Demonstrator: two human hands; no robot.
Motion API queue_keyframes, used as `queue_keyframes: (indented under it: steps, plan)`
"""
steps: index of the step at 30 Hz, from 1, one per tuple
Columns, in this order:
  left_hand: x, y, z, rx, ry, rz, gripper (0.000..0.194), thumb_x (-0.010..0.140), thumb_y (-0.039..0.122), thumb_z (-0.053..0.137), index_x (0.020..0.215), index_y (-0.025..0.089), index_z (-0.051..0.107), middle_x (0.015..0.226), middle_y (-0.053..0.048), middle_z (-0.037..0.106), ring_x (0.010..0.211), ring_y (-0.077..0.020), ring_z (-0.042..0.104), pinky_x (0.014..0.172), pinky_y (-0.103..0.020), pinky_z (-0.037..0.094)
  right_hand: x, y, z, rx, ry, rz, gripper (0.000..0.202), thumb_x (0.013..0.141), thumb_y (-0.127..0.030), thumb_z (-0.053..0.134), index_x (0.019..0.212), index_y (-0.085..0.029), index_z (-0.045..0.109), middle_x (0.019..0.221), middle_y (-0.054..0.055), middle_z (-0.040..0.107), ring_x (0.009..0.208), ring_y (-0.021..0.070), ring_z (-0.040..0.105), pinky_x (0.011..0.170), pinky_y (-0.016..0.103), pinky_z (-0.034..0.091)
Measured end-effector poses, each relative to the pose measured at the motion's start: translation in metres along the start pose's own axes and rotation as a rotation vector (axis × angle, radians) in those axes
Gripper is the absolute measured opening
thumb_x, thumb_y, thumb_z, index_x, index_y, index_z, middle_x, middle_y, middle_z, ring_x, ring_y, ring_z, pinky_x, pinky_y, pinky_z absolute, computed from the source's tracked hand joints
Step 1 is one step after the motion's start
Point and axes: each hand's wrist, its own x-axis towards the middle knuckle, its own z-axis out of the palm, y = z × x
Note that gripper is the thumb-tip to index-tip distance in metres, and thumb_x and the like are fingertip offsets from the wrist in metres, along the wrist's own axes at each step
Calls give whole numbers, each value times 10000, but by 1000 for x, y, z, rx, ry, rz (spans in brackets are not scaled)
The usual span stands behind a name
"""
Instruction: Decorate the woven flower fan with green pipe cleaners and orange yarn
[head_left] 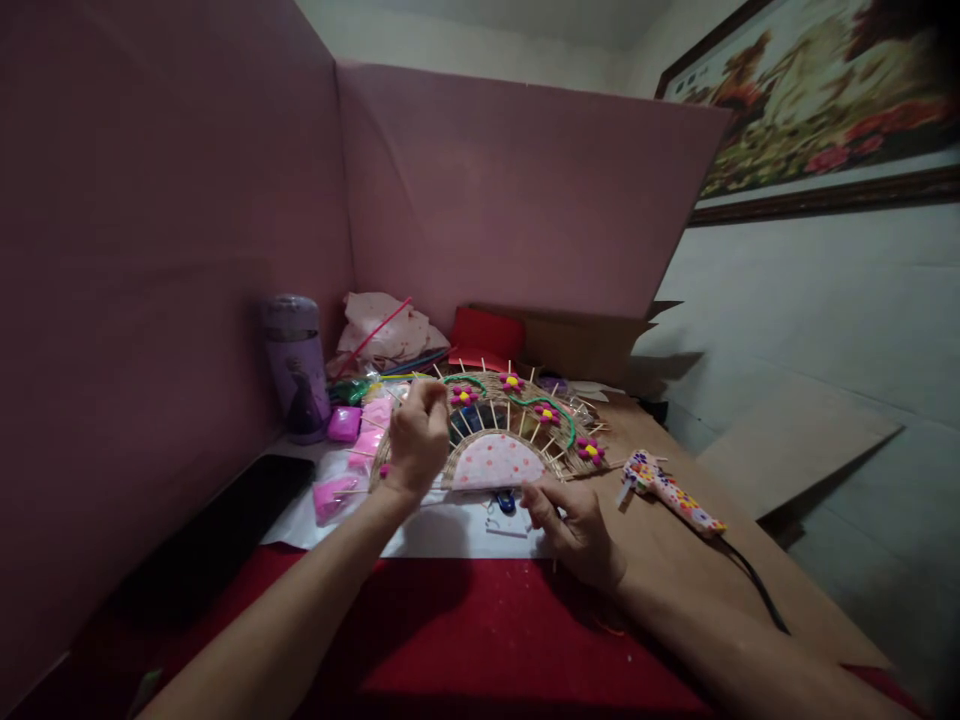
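A half-round woven fan [574,408] with thin wooden sticks fanning out lies in front of me. Magenta clay flowers [547,413] with yellow centres and a wavy green strip [574,430] decorate its woven band. Its inner half-circle is white dotted cloth [499,460]. My left hand [418,435] is over the left part of the fan, fingers closed in a pinch; anything between them is hidden. At the fan's lower right corner, my right hand [581,530] has thumb and fingers pressed together. What it pinches is too small to make out.
Pink clay packets [345,424] and a purple tumbler [295,370] stand left, near a black flat object [225,510]. A flower-patterned glue gun [675,500] with a cord rests on cardboard at right. Behind are dotted cloth [390,330] and a red item [487,335].
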Motion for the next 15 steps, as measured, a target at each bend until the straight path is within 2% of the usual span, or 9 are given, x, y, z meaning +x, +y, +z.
queue_keyframes:
  steps: [2,4,6,7,8,12,15]
  plan:
    - [27,-6,-9,110,49,-43,216,767,166,453,934,164,590,726,-23,643,658,-145,588,617,-244,426,0,-1,0,-17,-50,-38,319,910,-259,421,623,-169,526,509,-30,445,458,84,415,489,219,314]
    - [55,-13,-18,286,31,-21,251,729,136,455,903,149,635,830,-60,684,773,-171,622,706,-262,452,1,-2,1,-26,-91,-52,323,906,-252,424,603,-170,498,509,-35,417,460,80,388,490,220,299]
    - [81,-21,-28,530,-72,-83,290,733,156,456,931,165,669,924,-79,702,892,-205,631,773,-275,451,1,-1,1,-23,-116,-56,324,904,-248,428,592,-173,470,515,-40,389,464,77,361,493,220,289]
    - [92,-27,-31,672,-163,-144,304,738,182,465,954,184,678,965,-83,702,934,-224,626,778,-281,453,1,0,2,-15,-124,-57,322,903,-247,430,590,-175,459,520,-42,381,467,76,354,496,219,286]
    - [102,-32,-34,720,-207,-180,293,723,195,494,935,180,695,965,-106,704,943,-257,626,766,-301,458,1,1,2,-6,-129,-56,322,903,-247,431,590,-176,450,523,-43,376,471,75,350,498,218,285]
    - [127,-60,-37,823,-310,-268,305,600,175,612,883,130,718,967,-199,689,940,-348,620,731,-366,473,2,3,3,5,-127,-44,328,901,-255,437,583,-176,436,525,-42,383,477,75,350,506,220,281]
    - [132,-78,-33,840,-386,-264,302,537,162,651,825,109,723,873,-228,693,894,-358,633,711,-367,475,2,2,2,2,-149,-38,328,900,-260,438,584,-174,448,525,-37,397,480,77,358,508,223,280]
